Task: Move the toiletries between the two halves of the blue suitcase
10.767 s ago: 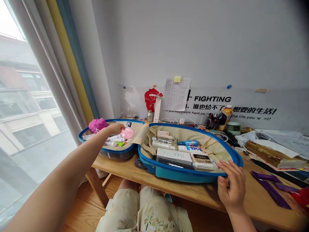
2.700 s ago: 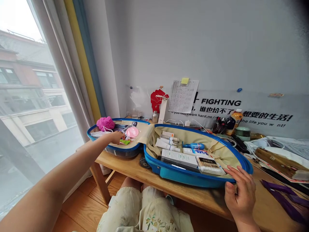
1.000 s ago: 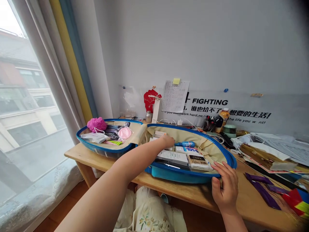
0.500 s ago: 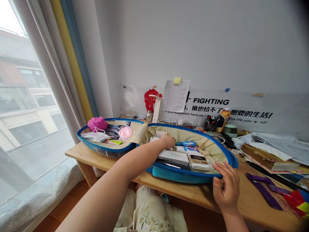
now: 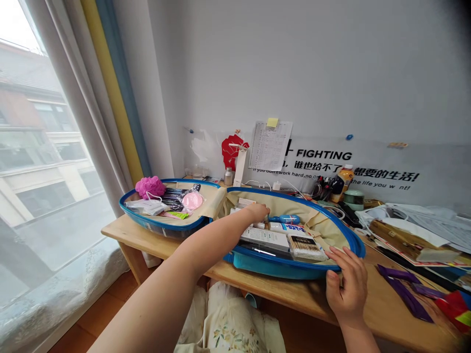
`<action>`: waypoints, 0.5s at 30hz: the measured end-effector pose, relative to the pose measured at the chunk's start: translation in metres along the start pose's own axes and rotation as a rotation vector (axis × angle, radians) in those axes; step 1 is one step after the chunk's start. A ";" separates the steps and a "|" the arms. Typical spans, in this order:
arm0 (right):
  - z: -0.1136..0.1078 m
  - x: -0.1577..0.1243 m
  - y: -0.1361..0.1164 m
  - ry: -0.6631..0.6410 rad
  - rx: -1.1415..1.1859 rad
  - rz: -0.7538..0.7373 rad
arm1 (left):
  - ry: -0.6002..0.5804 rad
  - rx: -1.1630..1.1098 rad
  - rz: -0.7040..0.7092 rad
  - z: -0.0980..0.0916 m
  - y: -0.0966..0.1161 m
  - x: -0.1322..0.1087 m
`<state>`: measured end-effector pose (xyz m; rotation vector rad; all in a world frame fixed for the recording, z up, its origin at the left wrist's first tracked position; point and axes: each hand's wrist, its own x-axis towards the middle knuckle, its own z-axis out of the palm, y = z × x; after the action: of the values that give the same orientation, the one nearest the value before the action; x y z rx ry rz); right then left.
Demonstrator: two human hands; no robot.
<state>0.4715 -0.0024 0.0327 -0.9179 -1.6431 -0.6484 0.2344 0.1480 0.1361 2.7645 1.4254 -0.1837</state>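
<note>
A blue case with beige lining lies open on the wooden table. My left hand (image 5: 258, 213) reaches into its right half (image 5: 279, 272), beside a blue-handled item (image 5: 289, 219); its fingertips and anything they hold are hidden. At the case's right front edge, my right hand (image 5: 348, 282) rests with fingers spread, holding nothing. Near it sits a pack of cotton swabs (image 5: 306, 246), next to a white box (image 5: 268, 239) and a white tube (image 5: 287, 228). The left half holds a pink bath puff (image 5: 150, 187), a round pink puff (image 5: 192, 201) and a white packet (image 5: 149, 207).
The wooden table (image 5: 397, 316) carries purple wrappers (image 5: 405, 291) at the right. Papers and a brown pouch (image 5: 401, 235) lie behind them. An orange-labelled bottle (image 5: 342, 184) and a green jar (image 5: 353, 198) stand near the wall. A curtained window is at the left.
The view has shifted slightly, so the scene sits a little further right. Both hands keep nearly the same places at the case.
</note>
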 end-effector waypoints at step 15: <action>0.002 -0.002 0.003 0.001 -0.016 -0.002 | 0.372 -0.025 -0.452 -0.034 -0.137 -0.116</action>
<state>0.4732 0.0002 0.0299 -0.9277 -1.6399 -0.6641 0.0596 0.1362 0.1879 2.5005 2.1056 0.3592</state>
